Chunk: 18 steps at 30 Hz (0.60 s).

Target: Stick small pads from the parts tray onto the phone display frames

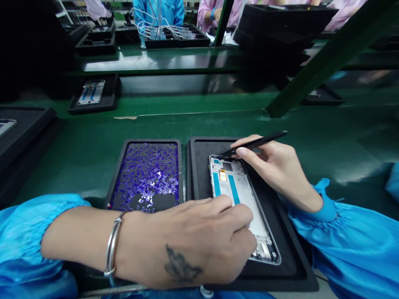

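Observation:
A silver phone frame with blue strips and a small yellow flex piece lies slightly turned in a black foam tray. My right hand is closed around black tweezers, whose tip end is at the top edge of the frame. Across the frame's lower left side lies my left hand, back upward and fingers curled in. The fingertips and anything between them are hidden from me. Left of the frame, a smaller black tray holds a scatter of tiny purple-edged pieces, partly behind my left hand.
A slanted green post rises from the green bench at the right. Farther back stand a tray with another phone frame and a stack of black trays. People in blue and pink sleeves are across the bench.

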Motion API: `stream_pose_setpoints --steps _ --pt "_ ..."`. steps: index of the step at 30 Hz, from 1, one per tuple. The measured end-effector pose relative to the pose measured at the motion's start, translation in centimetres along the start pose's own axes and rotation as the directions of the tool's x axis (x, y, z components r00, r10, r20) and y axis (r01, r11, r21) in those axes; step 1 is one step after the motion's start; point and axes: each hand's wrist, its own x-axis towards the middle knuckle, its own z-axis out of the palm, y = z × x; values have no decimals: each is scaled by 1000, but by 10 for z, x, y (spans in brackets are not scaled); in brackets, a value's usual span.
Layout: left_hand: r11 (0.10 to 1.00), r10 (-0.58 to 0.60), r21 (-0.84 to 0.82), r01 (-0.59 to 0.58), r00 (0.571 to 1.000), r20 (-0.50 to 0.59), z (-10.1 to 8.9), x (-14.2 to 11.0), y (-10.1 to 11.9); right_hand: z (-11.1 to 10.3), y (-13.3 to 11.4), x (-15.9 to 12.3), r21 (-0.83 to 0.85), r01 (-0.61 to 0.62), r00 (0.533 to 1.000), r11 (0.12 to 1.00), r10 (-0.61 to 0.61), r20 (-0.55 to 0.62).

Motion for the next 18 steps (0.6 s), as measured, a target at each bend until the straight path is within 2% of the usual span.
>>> stream_pose_setpoints --steps 18 --pt "1000 -3 -2 3 1000 -12 2 1 -1 -1 -1 -3 -116 101 995 988 -100 8"
